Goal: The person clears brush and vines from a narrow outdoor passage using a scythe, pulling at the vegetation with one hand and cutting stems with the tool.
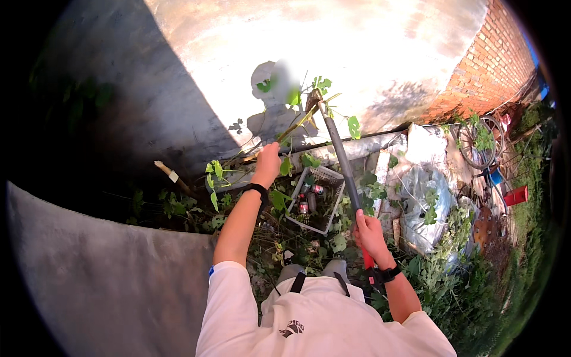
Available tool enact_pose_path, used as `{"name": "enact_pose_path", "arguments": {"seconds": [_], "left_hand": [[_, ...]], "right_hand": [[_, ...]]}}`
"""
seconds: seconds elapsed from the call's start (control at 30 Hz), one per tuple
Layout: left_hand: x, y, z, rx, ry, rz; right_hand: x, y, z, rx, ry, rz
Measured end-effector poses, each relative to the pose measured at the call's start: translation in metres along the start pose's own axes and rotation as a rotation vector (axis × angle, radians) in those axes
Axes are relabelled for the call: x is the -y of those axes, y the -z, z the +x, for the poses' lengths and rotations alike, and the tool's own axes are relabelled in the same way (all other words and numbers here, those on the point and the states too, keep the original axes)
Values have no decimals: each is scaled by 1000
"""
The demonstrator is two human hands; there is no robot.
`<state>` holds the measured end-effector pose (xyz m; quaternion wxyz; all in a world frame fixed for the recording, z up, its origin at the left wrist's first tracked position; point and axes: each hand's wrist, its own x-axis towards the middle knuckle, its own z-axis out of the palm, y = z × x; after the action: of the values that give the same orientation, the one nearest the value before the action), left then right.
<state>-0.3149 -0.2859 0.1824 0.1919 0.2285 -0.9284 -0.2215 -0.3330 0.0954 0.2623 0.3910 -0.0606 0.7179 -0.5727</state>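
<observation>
Left hand (268, 160) just above frame center, fingers closed around a green stem (291, 127) that slants up and right. Right hand (372, 238) right of center and lower, wrapped around the shaft of a long-handled tool (341, 149). Tool: grey shaft, red lower part below the right hand, brownish head (313, 100) in the upper middle. Shaft leans, top end to the left. Head is right at the upper stem; whether they touch, cannot tell. Hands well apart, both arms forward, dark band on each wrist, white shirt (297, 315) at bottom of frame.

Between the arms, center: pale crate (330, 174) on the ground among leaves, bottles (304, 207) with red labels inside. Tool shaft runs just beside its right edge. Pale wall (380, 53) across top of frame, sunlit, person's shadow on it, shaded toward upper left. Brick wall (485, 68) upper right. Green leaves (354, 127) around the tool head and along the wall foot.

Right side: clear plastic sheet (425, 208), round hoops (499, 143), red object (515, 196), kind unclear. Left: light-ended stick (166, 171). Lower left: grey slab (113, 279). Far left too dark to read.
</observation>
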Motion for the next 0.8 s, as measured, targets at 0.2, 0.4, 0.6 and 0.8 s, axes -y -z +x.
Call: {"name": "enact_pose_path", "arguments": {"seconds": [0.2,0.4,0.6,0.8], "left_hand": [[-32,4,-5,-147,-37,-143],[-31,37,-8,-142,84,-142],[-47,50,-12,165,378,-370],[9,7,-71,263,184,56]], "right_hand": [[49,-31,24,14,515,-83],[18,-7,61,51,205,-43],[-97,99,-27,-123,-74,-365],[-10,69,-46,67,-304,-89]]}}
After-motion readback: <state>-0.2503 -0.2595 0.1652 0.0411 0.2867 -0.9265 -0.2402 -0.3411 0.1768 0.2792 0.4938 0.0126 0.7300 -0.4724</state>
